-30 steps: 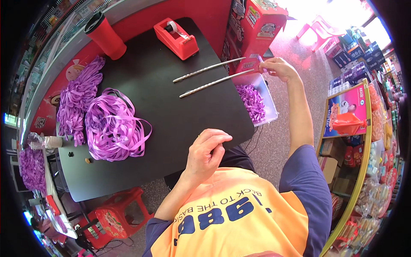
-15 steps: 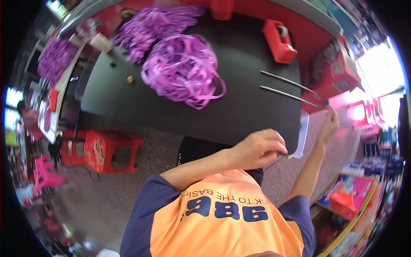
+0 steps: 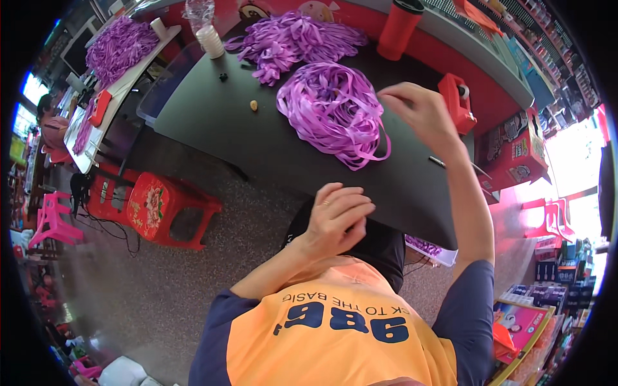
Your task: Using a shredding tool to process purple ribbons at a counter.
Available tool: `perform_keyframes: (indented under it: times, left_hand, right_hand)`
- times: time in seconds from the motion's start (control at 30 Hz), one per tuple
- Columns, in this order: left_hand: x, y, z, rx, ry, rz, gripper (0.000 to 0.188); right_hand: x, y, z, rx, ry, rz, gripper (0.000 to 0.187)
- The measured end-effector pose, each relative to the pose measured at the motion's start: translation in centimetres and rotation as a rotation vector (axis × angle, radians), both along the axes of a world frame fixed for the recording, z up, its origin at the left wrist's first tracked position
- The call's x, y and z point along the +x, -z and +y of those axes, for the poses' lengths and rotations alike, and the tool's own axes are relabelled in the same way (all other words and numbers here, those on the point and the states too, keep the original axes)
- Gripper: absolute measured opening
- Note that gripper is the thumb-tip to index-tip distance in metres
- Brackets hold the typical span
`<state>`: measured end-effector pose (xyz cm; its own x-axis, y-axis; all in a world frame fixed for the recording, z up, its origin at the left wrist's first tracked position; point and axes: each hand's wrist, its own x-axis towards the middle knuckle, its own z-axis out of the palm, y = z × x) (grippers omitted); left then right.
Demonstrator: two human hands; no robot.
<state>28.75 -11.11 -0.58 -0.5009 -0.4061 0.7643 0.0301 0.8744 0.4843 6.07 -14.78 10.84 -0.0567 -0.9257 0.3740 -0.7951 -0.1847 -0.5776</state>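
Note:
On the dark table lies a loose heap of purple ribbon loops [image 3: 328, 112]. My right hand [image 3: 421, 112] reaches over the table to the heap's right edge, fingertips beside the ribbon, thumb and forefinger apart. No ribbon shows in its grasp. Close to my body, at the table's front edge, my left hand [image 3: 338, 219] hangs with loosely bent, slightly spread fingers; nothing shows in it. Behind the heap is a second purple ribbon bundle [image 3: 302, 38]. My right forearm partly hides two thin metal rods [image 3: 436, 161].
A red tape dispenser [image 3: 456, 103] and a red cylinder [image 3: 399, 29] stand at the back. White stacked cups [image 3: 209, 42] and a small tan object [image 3: 253, 105] are left. A red stool [image 3: 167, 209] stands left of the table [image 3: 212, 128]. Below its right corner is a bin [image 3: 438, 251].
My right hand has swung from beyond the table's right side to the ribbon heap. My left hand has drawn back leftward from the table's right corner. The view has shifted.

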Motion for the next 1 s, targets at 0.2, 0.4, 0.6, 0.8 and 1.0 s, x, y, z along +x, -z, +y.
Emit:
perform_keyframes:
  times: [0.2,0.4,0.6,0.8,1.0]
  left_hand:
    - [4.9,2.5,-0.6,0.083,-0.116,0.09,0.026]
    - [8.6,3.1,-0.8,0.185,-0.304,0.091,0.024]
    - [7.5,2.4,-1.1,0.434,-0.271,0.208,0.021]
    - [4.8,-0.4,-1.9,0.385,-0.152,0.203,0.02]
    - [-0.6,-7.6,-8.6,-0.09,-0.062,-0.216,0.04]
  right_hand:
    - [2.1,1.3,-5.9,0.428,0.148,0.392,0.022]
    - [5.7,-2.8,-0.1,0.152,-0.379,-0.348,0.021]
    - [1.5,-2.3,9.2,-0.056,-0.704,-1.076,0.018]
    - [-2.4,2.0,16.4,-0.243,-0.644,-1.301,0.019]
    - [-0.9,5.8,18.8,-0.281,-0.512,-1.227,0.02]
